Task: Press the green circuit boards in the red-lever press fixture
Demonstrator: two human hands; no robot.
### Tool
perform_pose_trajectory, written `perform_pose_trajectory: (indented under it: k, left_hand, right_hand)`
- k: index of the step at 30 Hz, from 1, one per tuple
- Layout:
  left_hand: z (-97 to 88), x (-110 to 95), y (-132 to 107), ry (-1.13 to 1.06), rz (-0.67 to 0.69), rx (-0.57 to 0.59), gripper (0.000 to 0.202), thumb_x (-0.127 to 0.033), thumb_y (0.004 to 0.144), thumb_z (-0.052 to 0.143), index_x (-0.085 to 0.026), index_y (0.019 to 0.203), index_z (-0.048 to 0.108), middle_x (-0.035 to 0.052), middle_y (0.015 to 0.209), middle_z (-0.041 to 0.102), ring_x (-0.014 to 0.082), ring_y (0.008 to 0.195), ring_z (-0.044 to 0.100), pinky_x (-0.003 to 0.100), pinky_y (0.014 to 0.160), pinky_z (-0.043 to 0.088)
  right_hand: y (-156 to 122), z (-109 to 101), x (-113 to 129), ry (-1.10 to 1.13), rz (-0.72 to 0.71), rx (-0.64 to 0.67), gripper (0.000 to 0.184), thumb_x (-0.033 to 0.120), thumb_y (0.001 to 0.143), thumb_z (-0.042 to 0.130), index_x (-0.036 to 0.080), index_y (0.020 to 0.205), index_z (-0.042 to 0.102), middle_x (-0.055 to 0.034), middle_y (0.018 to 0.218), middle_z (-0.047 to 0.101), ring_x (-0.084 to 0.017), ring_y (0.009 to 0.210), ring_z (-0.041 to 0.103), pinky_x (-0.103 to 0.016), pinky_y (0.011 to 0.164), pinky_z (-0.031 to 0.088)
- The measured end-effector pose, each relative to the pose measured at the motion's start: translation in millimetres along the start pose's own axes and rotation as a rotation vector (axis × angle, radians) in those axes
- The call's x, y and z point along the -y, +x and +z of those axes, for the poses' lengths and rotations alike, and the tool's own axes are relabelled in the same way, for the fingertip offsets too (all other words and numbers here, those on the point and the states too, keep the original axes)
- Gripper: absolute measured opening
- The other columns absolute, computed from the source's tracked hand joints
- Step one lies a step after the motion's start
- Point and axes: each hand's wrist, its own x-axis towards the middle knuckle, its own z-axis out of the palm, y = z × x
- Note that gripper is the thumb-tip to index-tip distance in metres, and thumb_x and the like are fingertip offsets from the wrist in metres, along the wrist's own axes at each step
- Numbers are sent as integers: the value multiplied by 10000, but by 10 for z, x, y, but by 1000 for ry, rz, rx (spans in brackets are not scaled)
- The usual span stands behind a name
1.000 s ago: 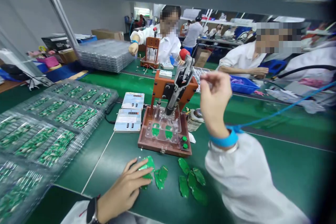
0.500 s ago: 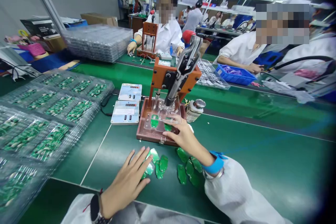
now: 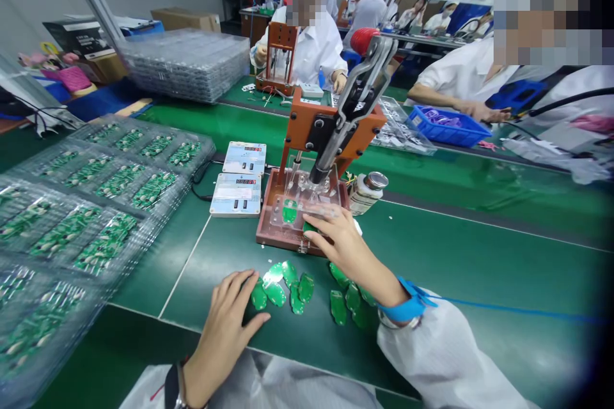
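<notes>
My right hand (image 3: 343, 233) reaches into the near side of a clamp test fixture (image 3: 336, 134) with an orange frame and a red-knobbed toggle lever. Its thumb and index finger close around the edges of a green circuit board (image 3: 309, 225). A second green board (image 3: 289, 211) lies to the left in the fixture, beneath clear plastic. My left hand (image 3: 225, 319) rests on the bench, thumb apart from the fingers and nothing in its grasp. Its fingertips are at the edge of a loose group of green boards (image 3: 275, 293). Another group (image 3: 338, 307) lies below my right forearm.
Clear trays of assembled boards (image 3: 98, 204) cover the left side. Two counter boxes (image 3: 236, 194) sit left of the fixture and a capped jar (image 3: 367, 193) right of it. Across the bench, co-workers in white sit near a blue basket (image 3: 448, 126) and stacked trays (image 3: 187, 64).
My left hand has drawn back left, uncovering more of the loose boards. The right fingers have closed on the right-hand board in the fixture. The view has shifted slightly.
</notes>
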Motion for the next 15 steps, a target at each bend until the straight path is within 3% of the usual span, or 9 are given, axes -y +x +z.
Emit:
perform_pose_trajectory:
  k: [2,6,9,15]
  left_hand:
    - [43,-59,20,-31,-29,-30,561,-322,875,611,-341,1394,400,87,1239,580,318,1111,529,468,869,478]
    - [78,-132,64,-112,-73,-59,460,-200,874,581,-328,1306,490,67,1152,595,282,1055,550,438,865,494]
    - [79,-162,61,-142,-114,-68,448,-126,845,586,-301,1254,532,58,1129,574,264,1057,539,417,882,495]
    - [115,-258,24,-153,-139,-26,516,-106,843,599,-312,1302,481,63,1164,517,262,1085,518,414,897,492]
  right_hand:
    - [-28,34,67,-83,5,-18,391,371,1003,362,154,1211,611,-128,1206,606,-319,1183,476,-513,946,395]
    - [-65,114,157,-217,22,-89,434,449,964,444,123,1186,627,-148,1088,636,-356,1100,484,-514,889,406]
    - [-78,164,180,-196,33,-155,382,384,977,435,113,1150,640,-149,1008,634,-336,1051,501,-475,850,433]
    - [59,210,266,-85,29,5,364,284,966,461,150,1295,542,-167,1277,514,-350,1179,453,-519,932,428]
